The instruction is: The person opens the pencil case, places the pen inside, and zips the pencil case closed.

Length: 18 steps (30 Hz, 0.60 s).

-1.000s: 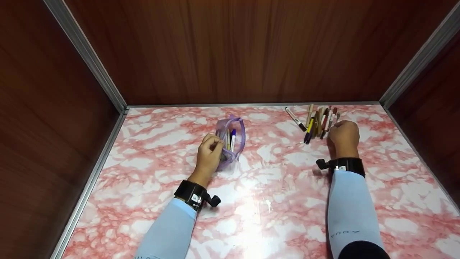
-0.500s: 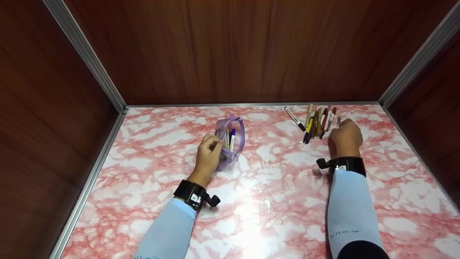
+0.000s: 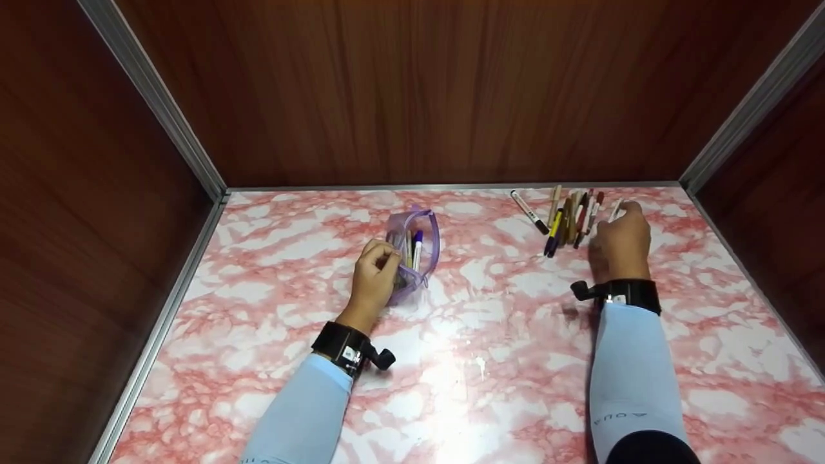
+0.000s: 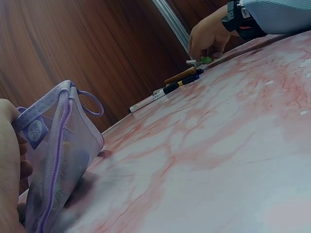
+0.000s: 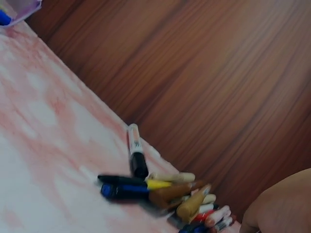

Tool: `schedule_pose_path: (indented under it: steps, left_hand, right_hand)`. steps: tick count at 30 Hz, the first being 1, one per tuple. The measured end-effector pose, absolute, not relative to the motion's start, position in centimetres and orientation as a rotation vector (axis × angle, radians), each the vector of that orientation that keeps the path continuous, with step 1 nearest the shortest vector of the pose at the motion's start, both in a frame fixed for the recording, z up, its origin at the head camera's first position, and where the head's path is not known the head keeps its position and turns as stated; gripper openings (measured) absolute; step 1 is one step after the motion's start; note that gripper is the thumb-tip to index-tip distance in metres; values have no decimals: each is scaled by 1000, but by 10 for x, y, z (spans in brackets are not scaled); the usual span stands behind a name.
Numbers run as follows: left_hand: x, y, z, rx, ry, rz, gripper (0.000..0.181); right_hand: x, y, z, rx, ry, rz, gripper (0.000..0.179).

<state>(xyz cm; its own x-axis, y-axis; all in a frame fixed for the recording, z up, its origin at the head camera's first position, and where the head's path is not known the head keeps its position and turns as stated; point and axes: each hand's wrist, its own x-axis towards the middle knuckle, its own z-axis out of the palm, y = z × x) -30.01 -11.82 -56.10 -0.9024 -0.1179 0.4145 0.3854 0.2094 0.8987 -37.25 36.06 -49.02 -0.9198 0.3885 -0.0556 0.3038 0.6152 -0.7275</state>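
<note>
In the head view my left hand [image 3: 376, 274] pinches the near-left edge of a purple mesh pencil case [image 3: 433, 248], whose zipped mouth gapes. Several pens stand inside it, among them a white marker with a purple cap [image 3: 418, 241]. My right hand [image 3: 625, 238] is at the right side of a pile of pens and markers [image 3: 570, 222], its fingers around a slim white pen [image 3: 616, 210]. The left wrist view shows a green part [image 4: 206, 60] of that pen below the fingers. Only an edge of the right hand [image 5: 284, 208] appears in the right wrist view.
Apart from the pile, a white marker with a black cap [image 3: 530, 212] lies slanted on the red-and-white marbled table [image 3: 490, 309]. Dark wood panels [image 3: 451, 96] wall in the back and both sides. A black camera band sits on each wrist.
My right hand has shifted slightly right and away from the pile, and a white pen now shows at its fingertips. The left hand and the pencil case stay in place.
</note>
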Motion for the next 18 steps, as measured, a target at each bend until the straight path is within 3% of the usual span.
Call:
schedule_pose_path:
  steps: [11, 18]
  left_hand:
    - [-300, -119, -561, -232, -2107, -1753, 17]
    - [-299, -118, -561, -238, -2085, -1765, 16]
  right_hand:
    - [-384, 326, -467, -394, -2430, 1510, 62]
    - [-383, 277, -458, -125, -2283, 1686, 32]
